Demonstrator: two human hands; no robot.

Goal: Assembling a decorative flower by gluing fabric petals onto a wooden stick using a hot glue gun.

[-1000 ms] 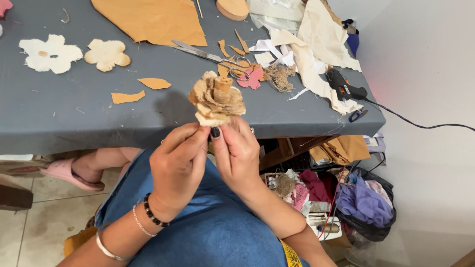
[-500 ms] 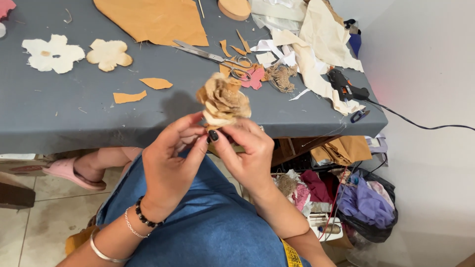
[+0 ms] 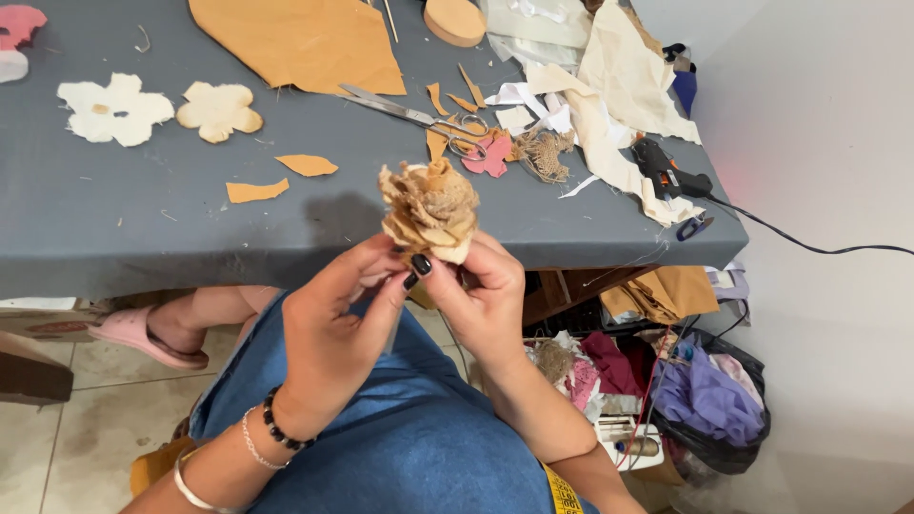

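A tan and beige fabric flower (image 3: 430, 207) with layered petals is held upright in front of the table edge. My left hand (image 3: 335, 338) pinches its base from the left, thumb and fingers closed under the petals. On the right, my right hand (image 3: 481, 305) grips the same base. Both hands hover over my lap in a blue denim garment (image 3: 400, 447).
The grey-covered table (image 3: 114, 228) holds white (image 3: 112, 108) and cream (image 3: 219, 109) flower cutouts, tan fabric scraps (image 3: 307, 165), a large tan sheet (image 3: 300, 43), scissors (image 3: 409, 114), a black glue gun (image 3: 666, 167) with its cord, and cream cloth (image 3: 628, 76). A bag of fabric (image 3: 705, 400) sits on the floor at right.
The flower has turned slightly and risen a little in my hands; my fingers have shifted their hold at its base.
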